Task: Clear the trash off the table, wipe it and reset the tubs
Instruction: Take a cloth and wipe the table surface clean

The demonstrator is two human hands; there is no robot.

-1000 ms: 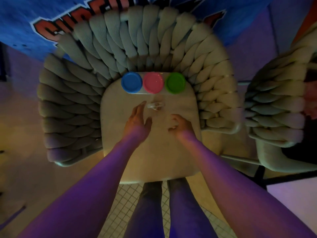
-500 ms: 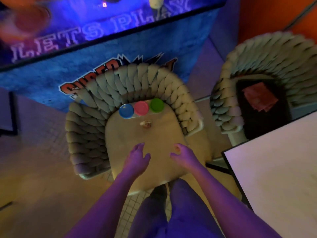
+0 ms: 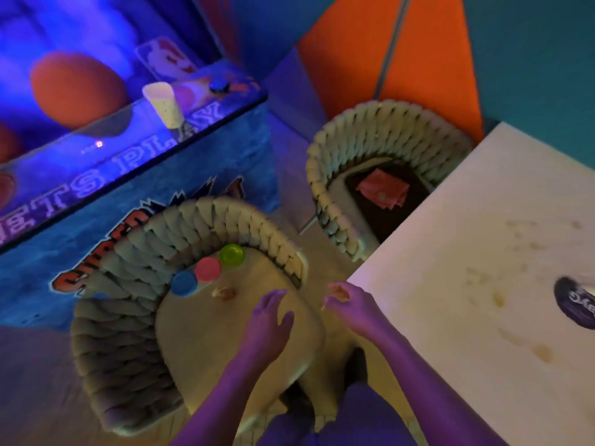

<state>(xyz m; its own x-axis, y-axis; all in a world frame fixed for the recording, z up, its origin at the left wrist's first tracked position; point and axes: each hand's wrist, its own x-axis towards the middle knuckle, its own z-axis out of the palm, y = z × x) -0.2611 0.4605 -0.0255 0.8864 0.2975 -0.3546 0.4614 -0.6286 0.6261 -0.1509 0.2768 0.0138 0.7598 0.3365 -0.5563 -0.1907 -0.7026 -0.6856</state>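
- Table (image 3: 483, 252) to the right of both hands, stained; right hand (image 3: 351, 305) nearer, just beside its edge.
- Left hand (image 3: 270, 320) flat-fingered, holding nothing, over chair seat (image 3: 199, 333); right curled round a small scrap, can't tell what. Hands apart.
- Count: 3 tubs (image 3: 206, 268) in a row at seat back, 1 wrapper (image 3: 223, 292) beside them, 2 chairs.

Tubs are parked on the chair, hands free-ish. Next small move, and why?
Probably fetch the pink cloth from the far chair: the table shows stains, the left hand is open, and the three tubs sit off the table.
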